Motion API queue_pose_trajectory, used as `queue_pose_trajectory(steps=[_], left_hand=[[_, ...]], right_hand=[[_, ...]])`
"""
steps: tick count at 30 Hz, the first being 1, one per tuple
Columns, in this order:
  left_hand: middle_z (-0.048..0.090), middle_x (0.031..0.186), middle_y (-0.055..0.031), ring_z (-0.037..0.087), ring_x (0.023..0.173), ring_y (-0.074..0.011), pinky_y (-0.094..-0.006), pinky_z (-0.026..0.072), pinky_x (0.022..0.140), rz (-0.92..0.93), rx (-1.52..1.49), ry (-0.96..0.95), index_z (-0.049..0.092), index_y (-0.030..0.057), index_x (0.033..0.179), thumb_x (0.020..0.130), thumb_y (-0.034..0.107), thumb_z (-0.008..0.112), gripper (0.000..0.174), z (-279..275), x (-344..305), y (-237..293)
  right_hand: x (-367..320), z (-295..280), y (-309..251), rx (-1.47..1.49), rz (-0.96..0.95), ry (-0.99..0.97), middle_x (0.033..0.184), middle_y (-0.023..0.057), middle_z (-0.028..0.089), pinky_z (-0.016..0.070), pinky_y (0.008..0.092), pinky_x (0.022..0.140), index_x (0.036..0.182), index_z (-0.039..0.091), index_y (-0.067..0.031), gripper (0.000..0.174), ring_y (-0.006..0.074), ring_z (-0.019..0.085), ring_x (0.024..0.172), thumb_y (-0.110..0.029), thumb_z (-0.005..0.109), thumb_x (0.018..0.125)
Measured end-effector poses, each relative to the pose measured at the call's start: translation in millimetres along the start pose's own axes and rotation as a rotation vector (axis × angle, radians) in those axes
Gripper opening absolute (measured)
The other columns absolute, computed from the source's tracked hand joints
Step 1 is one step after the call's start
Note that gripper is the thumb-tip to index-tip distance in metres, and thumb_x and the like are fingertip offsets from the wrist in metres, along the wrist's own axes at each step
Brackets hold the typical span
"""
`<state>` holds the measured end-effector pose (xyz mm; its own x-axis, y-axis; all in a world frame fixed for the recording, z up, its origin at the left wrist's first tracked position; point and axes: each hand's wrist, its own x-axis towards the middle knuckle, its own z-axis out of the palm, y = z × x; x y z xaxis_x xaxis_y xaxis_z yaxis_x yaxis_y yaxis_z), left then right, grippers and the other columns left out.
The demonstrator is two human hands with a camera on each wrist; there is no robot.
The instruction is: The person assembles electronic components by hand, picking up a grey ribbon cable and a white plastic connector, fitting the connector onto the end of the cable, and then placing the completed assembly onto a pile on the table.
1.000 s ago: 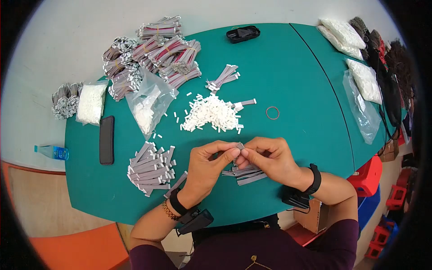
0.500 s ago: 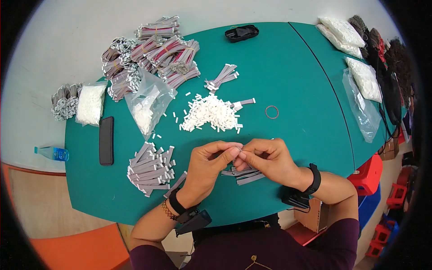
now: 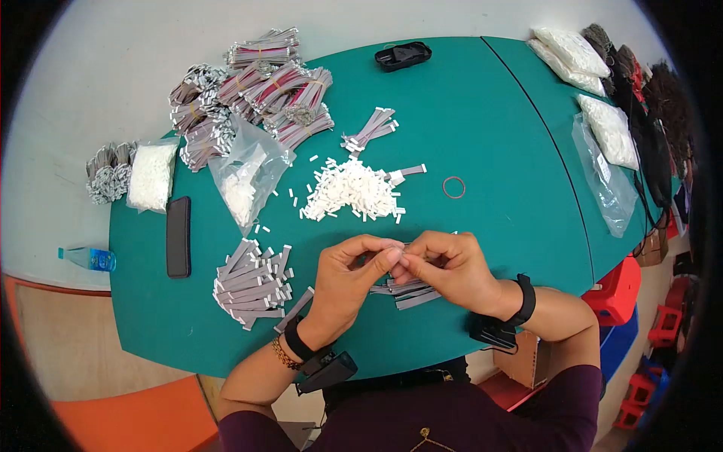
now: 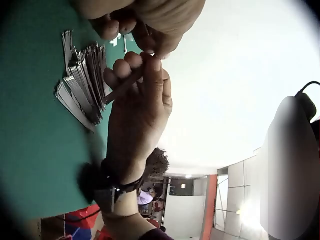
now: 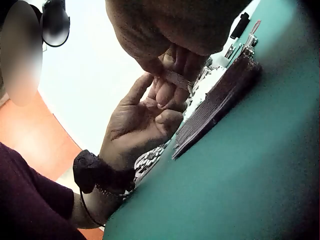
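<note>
Both hands meet at the fingertips above the green table (image 3: 497,188). My right hand (image 3: 448,264) pinches a flat grey ribbon cable (image 4: 125,86), whose strip runs back across the palm in the left wrist view. Opposite it, thumb and index finger of my left hand (image 3: 350,275) pinch at the cable's end, where a tiny white piece (image 4: 152,53) shows between the fingertips. The fingers hide most of that end. Below the right hand lies a stack of grey ribbon cables (image 3: 414,294). Left of the left hand is a pile of cables with white ends (image 3: 252,285).
A heap of small white connectors (image 3: 354,188) lies beyond the hands, beside an open plastic bag (image 3: 252,173). Bundled cables (image 3: 279,90) are stacked at the back left. A dark phone-like slab (image 3: 178,237), a red rubber band (image 3: 454,187) and filled bags (image 3: 608,132) lie around.
The cable end that showed above the fingertips a second ago has dropped behind the fingers. Both hands stay together in nearly the same place.
</note>
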<state>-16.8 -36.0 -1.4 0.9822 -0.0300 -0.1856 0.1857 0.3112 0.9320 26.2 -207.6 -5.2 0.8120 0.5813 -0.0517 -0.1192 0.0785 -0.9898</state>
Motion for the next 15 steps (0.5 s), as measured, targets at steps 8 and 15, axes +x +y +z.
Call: queue_pose_trajectory(steps=[8, 15], left_hand=[[0.064, 0.085, -0.0038, 0.057, 0.078, -0.0082, -0.0208, 0.0456, 0.07, -0.163, -0.12, 0.045, 0.066, -0.0002, 0.097, 0.086, 0.01, 0.064, 0.016, -0.8, -1.5, -2.9], [0.063, 0.088, -0.0029, 0.057, 0.079, -0.0084, -0.0225, 0.0458, 0.07, 0.005, -0.099, -0.051, 0.067, 0.0014, 0.097, 0.086, 0.009, 0.064, 0.014, -1.8, -1.7, -2.2]], right_hand=[[-0.3, -1.6, 4.2, -0.342, -0.265, 0.012, 0.074, 0.0049, 0.066, 0.0527, 0.0211, 0.06, 0.086, 0.062, 0.0026, 0.008, 0.0078, 0.064, 0.07, -0.005, 0.058, 0.088], [2.8, -5.4, -11.7, 0.174, 0.078, -0.16, 0.081, 0.0074, 0.066, 0.0532, 0.0226, 0.064, 0.089, 0.061, 0.0018, 0.015, 0.0115, 0.065, 0.071, -0.01, 0.053, 0.093]])
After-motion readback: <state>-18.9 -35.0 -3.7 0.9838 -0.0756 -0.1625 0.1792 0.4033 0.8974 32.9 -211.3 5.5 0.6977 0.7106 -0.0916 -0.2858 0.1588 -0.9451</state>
